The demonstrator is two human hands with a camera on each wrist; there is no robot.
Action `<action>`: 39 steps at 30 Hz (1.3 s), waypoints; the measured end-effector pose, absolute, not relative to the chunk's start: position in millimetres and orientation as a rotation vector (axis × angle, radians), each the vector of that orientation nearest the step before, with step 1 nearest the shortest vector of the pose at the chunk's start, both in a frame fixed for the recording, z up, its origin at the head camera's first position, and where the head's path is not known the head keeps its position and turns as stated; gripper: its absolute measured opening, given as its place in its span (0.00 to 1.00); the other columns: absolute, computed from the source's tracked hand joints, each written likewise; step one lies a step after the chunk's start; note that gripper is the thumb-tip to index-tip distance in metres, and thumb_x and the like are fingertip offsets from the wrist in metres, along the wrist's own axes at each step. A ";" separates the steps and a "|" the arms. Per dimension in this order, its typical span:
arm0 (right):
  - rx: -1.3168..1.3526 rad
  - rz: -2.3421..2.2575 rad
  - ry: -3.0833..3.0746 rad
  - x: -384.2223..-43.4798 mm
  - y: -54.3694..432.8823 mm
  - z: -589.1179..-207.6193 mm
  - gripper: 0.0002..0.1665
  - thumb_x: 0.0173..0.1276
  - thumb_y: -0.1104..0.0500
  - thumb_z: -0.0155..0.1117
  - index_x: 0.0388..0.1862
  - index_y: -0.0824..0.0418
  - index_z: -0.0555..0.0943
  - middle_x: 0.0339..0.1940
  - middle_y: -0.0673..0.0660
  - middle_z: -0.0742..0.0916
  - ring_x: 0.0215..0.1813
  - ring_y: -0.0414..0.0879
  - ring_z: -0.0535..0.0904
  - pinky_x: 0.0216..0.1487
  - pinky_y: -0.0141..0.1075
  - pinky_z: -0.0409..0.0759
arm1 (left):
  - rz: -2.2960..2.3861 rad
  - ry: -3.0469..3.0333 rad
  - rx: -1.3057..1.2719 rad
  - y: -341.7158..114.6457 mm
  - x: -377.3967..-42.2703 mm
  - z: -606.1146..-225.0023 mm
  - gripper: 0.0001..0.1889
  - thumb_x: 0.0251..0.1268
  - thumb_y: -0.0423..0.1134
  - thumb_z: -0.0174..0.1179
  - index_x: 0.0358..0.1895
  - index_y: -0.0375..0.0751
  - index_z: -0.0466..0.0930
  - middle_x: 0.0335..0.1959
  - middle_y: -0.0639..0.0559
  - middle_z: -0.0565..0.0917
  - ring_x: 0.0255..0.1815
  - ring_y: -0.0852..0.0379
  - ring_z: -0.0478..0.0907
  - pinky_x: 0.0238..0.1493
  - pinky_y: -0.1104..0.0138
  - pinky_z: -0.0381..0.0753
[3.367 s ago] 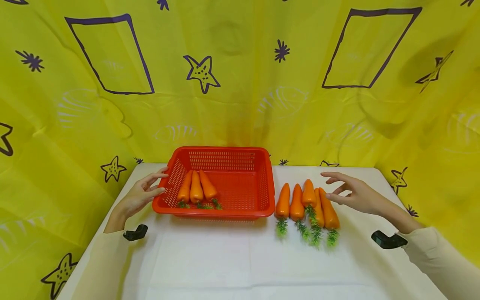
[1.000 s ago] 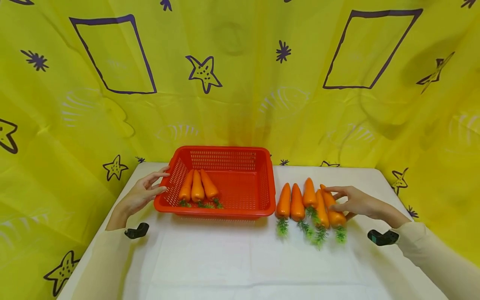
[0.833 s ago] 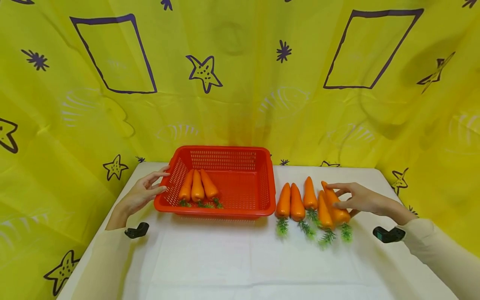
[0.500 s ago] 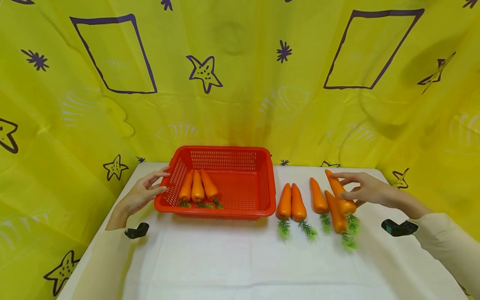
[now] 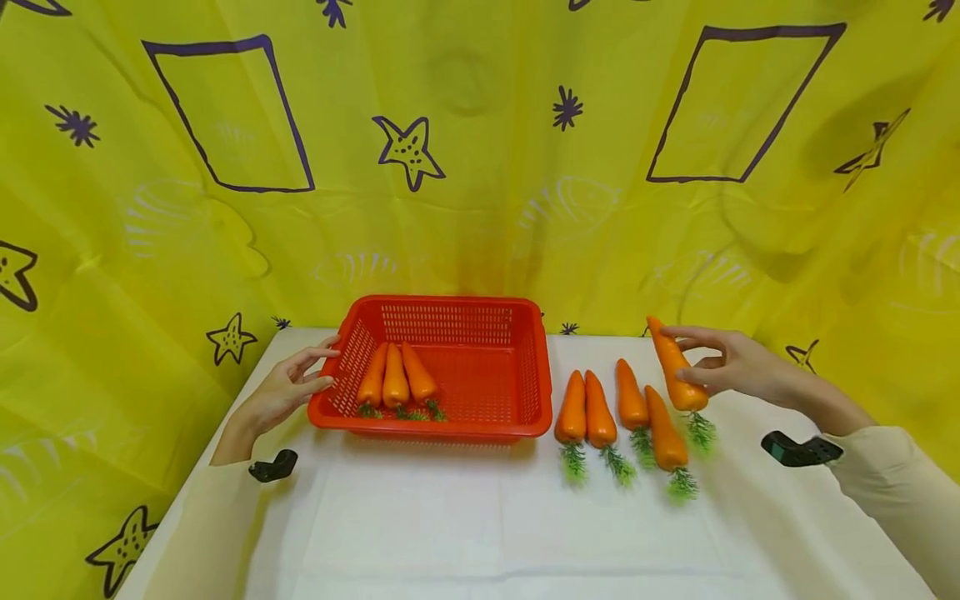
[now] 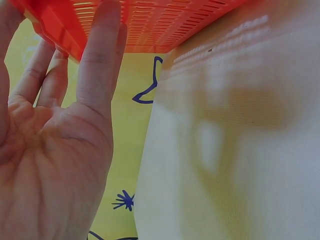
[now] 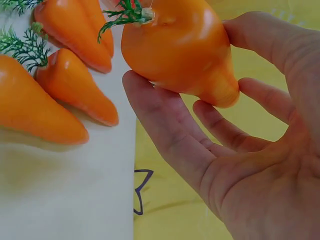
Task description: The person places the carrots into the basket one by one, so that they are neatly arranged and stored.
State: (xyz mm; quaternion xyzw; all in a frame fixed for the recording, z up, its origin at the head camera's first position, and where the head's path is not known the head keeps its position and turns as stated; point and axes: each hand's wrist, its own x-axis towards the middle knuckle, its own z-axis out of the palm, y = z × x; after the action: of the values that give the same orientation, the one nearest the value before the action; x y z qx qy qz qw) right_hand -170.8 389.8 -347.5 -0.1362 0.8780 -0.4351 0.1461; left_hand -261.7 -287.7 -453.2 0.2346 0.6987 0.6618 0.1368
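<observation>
My right hand (image 5: 738, 364) pinches an orange carrot (image 5: 672, 367) by its sides, thumb opposite the fingers. In the right wrist view the carrot (image 7: 175, 45) is off the tabletop, its green leafy end toward the camera. Several other carrots (image 5: 572, 408) lie on the table below and to the left of it. My left hand (image 5: 281, 396) touches the left side of a red plastic basket (image 5: 431, 429) with fairly straight fingers. Three carrots (image 5: 395, 379) lie side by side in the basket's left part. In the left wrist view, the fingertips meet the perforated basket wall (image 6: 165, 25).
A white cloth-covered table (image 5: 480, 517) extends in front of the basket. Yellow curtains (image 5: 480, 208) printed with stars and fish hang behind and at both sides. A small dark device (image 5: 801, 450) sits on my right wrist, another (image 5: 273, 467) on the left.
My right hand has taken hold of the rightmost carrot and raised it, moving right and toward the back. Neighbouring carrots have shifted and spread apart. My left hand stays at the basket.
</observation>
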 end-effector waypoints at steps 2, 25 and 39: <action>-0.381 -1.245 2.532 -171.2 388.1 -346.3 0.43 0.74 0.58 0.67 0.83 0.60 0.59 0.73 0.74 0.68 0.58 0.63 0.83 0.44 0.43 0.88 | 1.918 2.015 0.672 -288.4 -260.9 -454.0 0.23 0.75 0.23 0.55 0.70 0.25 0.66 0.85 0.43 0.45 0.83 0.42 0.48 0.62 0.68 0.80; -0.449 -1.163 2.525 -196.8 350.1 -326.0 0.44 0.72 0.53 0.70 0.82 0.55 0.63 0.73 0.68 0.71 0.57 0.57 0.85 0.47 0.43 0.86 | 1.927 2.025 0.693 -287.1 -259.9 -453.8 0.22 0.75 0.23 0.55 0.69 0.25 0.66 0.85 0.43 0.47 0.83 0.33 0.35 0.62 0.69 0.79; -0.619 -1.067 2.422 -239.4 277.4 -308.6 0.42 0.73 0.54 0.69 0.82 0.51 0.64 0.73 0.65 0.71 0.46 0.52 0.87 0.46 0.45 0.87 | 1.895 2.061 0.678 -286.9 -260.3 -452.5 0.23 0.75 0.25 0.56 0.70 0.26 0.66 0.85 0.42 0.47 0.82 0.32 0.40 0.63 0.69 0.78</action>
State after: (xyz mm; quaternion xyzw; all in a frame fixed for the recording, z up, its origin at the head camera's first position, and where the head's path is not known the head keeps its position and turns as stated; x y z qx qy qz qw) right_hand -239.4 277.4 -308.6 -0.2226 0.8712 -0.3837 0.2104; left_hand -260.3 -286.9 -452.5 0.2332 0.7093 0.6524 0.1300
